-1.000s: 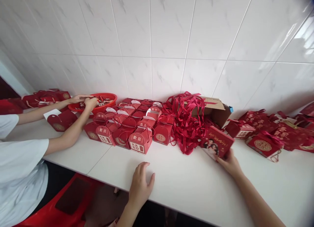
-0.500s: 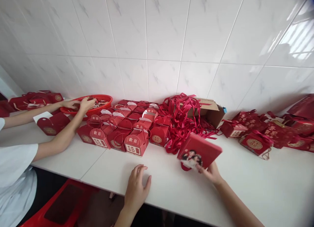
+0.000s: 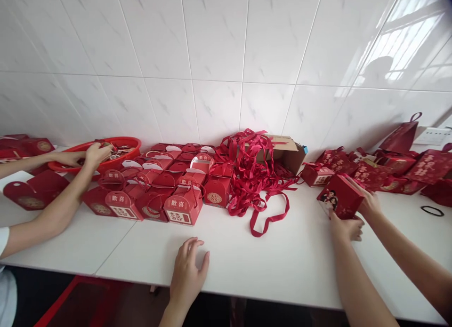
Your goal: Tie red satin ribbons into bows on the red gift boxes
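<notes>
My left hand (image 3: pixel 188 267) rests at the table's front edge, empty, its fingers curved and thumb apart. To the right, my right hand (image 3: pixel 346 227) grips the lower side of a red box (image 3: pixel 343 195) with a couple's picture printed on it. Another person's hand (image 3: pixel 369 202) touches the same box from the right. A loose loop of red ribbon (image 3: pixel 259 228) lies between my hands, in front of a tangled ribbon heap (image 3: pixel 250 176). Rows of small red gift boxes (image 3: pixel 183 202) stand beyond my left hand.
On the left, a person's hands (image 3: pixel 95 155) reach into a red basin (image 3: pixel 130 142) of small packets. Behind the ribbons is an open cardboard box (image 3: pixel 291 153). More red boxes (image 3: pixel 399 164) line the right wall side, near a black ring (image 3: pixel 432 211).
The view has turned right. My right hand has carried the red box rightward, and another person's hand has come onto it. The ribbon loop now shows on the table.
</notes>
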Motion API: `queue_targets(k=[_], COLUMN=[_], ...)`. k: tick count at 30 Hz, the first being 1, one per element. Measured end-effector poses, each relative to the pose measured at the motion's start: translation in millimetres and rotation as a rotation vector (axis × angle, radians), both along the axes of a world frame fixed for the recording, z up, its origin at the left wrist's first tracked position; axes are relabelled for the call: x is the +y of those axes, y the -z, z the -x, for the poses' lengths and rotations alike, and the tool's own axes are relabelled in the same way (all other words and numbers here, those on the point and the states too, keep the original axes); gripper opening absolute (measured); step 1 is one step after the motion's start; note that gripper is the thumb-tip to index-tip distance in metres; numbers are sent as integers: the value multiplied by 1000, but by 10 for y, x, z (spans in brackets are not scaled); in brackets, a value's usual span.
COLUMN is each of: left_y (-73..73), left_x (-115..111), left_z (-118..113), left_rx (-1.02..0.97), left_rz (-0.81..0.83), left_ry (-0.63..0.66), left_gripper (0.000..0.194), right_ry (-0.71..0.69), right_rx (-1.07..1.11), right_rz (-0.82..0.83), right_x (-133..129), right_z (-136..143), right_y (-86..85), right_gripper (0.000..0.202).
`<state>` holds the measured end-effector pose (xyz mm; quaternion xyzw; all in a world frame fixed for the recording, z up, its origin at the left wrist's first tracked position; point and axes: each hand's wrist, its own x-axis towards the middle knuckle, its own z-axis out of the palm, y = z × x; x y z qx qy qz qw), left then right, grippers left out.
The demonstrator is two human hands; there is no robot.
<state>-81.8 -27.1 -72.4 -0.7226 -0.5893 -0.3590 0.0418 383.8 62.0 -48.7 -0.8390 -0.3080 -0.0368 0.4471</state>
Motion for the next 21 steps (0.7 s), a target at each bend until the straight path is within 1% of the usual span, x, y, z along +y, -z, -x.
queue_targets(k=[2,3,5,7,9,11,12,15,16,17,19,21], left_y=[9,18,36,28,-39,-180,-270,-530,-587,-622,-632,-595], left_x=[0,-3,-10,1,50,149,215,455,536,610,721,765], left_z=[-1,-2,0,11,38,85,114,200,223,240,258,267], left_rx=[-5,-9,-32,-96,-206,-283,-288,-217,-196,-173,-125,-95], left_rz=[-1,1,13,28,8,-78,-138,-285,-296,-286,-247,-214], left_ry=[0,2,10,18,-15,-103,-160,-317,-349,-364,-371,-401], left_gripper=[20,19,20,26,37,54,63,81,82,78,63,49], right_ry=[167,216,235,234,238,210,178,-10,-123,-294,-649,-943], right_rx=[157,221,281,292,292,276,265,215,178,73,-162,-296], right_rz=[55,78,99,108,117,125,130,152,166,201,226,273], right_x=[-1,-2,-5,-7,-23,-79,-130,-385,-492,-598,-772,-848], right_z=[-19,-25,-29,-9,62,220,338,829,1017,1203,1535,1777], right_y=[57,74,76,51,31,47,73,210,261,303,343,307], right_gripper=[79,85,89,93,102,109,110,100,93,85,68,62])
